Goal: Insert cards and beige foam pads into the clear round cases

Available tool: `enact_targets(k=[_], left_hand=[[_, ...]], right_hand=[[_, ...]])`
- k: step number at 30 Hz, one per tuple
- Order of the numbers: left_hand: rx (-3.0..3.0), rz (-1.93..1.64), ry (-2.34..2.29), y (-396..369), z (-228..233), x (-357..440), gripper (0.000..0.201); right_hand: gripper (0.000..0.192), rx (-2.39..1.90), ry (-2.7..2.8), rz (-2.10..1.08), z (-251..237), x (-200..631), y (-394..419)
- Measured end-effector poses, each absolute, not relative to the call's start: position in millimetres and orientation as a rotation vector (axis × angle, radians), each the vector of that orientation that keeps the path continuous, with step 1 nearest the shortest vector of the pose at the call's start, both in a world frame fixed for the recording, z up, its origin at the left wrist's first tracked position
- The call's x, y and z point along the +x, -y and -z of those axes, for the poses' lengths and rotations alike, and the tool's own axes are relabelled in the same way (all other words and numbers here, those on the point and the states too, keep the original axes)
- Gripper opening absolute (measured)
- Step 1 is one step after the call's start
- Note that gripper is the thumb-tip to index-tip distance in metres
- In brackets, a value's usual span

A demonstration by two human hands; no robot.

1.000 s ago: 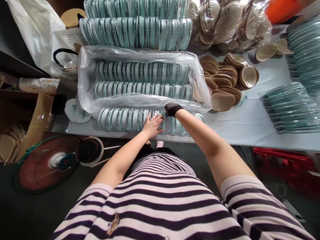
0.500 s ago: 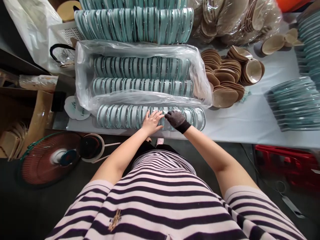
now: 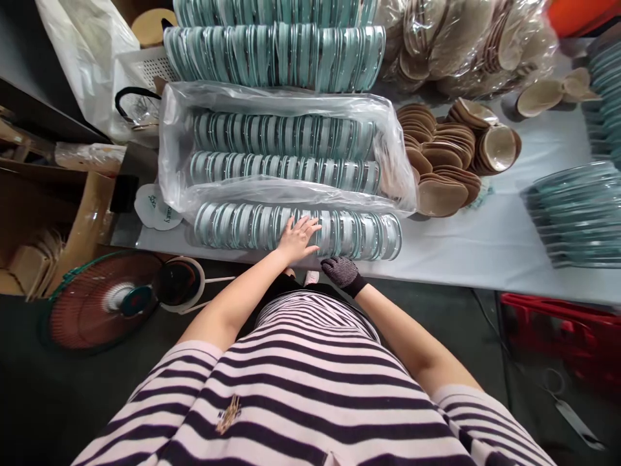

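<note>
A row of round teal-rimmed cases [image 3: 242, 225] lies on edge along the table's front edge. My bare left hand [image 3: 297, 238] rests flat on top of this row near its middle, fingers spread. My right hand [image 3: 341, 271], in a dark knitted glove, hangs just off the table's front edge below the row, touching nothing that I can see. Behind the row, a clear plastic bag [image 3: 169, 149] holds two more rows of the same cases.
More teal case rows [image 3: 272, 55] are stacked at the back. Brown oval pads [image 3: 439, 162] lie right of the bag, bagged pads [image 3: 456, 39] behind them. Teal stacks [image 3: 575, 213] sit far right. A fan [image 3: 101, 301] and a red crate [image 3: 557, 323] stand on the floor.
My gloved right hand has pulled back from the bag's front edge, over the front row, to below the table edge. My left hand has stayed on the row.
</note>
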State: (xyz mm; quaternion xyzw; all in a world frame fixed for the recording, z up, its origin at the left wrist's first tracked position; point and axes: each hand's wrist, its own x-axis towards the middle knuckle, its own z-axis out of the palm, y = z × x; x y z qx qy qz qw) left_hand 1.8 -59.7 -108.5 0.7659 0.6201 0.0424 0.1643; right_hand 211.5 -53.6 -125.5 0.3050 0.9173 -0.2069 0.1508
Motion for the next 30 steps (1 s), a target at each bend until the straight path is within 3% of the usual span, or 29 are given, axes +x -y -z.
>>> enact_targets(k=[6,13,21,30], left_hand=[[2.278,-0.186,-1.694,53,103,36,0.069],[2.278,-0.087,-1.664,41,113,59,0.070],[2.295,-0.101,-1.680,40,117,56,0.070],[2.273,-0.025,-1.682,40,114,58,0.070]], right_hand=[[0.040,1.594,-2.611,0.385,85,217,-37],[0.040,1.220,-2.263,0.489,80,175,-121],[0.027,0.918,-2.351,0.366,81,167,-125],[0.020,1.281,-2.576,0.631,86,217,-53]])
